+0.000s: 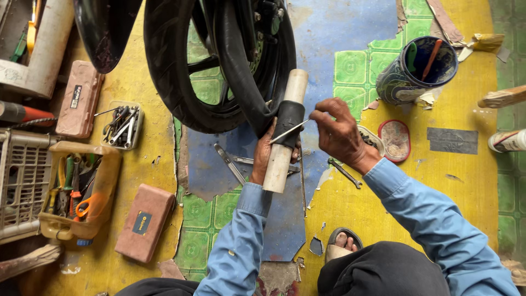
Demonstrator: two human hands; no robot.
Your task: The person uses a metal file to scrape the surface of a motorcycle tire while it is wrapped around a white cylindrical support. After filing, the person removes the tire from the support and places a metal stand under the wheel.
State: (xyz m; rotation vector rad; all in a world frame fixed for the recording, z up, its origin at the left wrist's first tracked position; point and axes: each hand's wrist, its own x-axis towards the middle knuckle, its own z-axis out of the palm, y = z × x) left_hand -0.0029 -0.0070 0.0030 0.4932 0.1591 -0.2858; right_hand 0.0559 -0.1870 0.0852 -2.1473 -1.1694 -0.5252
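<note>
My left hand [263,154] grips a pale cylindrical pipe [278,167] held upright over the floor. A black rubber inner tube [235,60] from the motorcycle wheel [170,71] is stretched around the pipe's middle [289,121]. My right hand [339,131] pinches a thin metal tool [287,131] whose tip rests against the rubber on the pipe. Both arms wear light blue sleeves.
Wrenches [230,163] lie on the floor under my hands. An oval tin [395,139] and a dark can with sticks [419,68] sit at the right. Left are a yellow tool tray [76,192], a small tray of bits [121,125], two reddish cases [145,222] and a crate [22,181]. My sandalled foot [342,244] is below.
</note>
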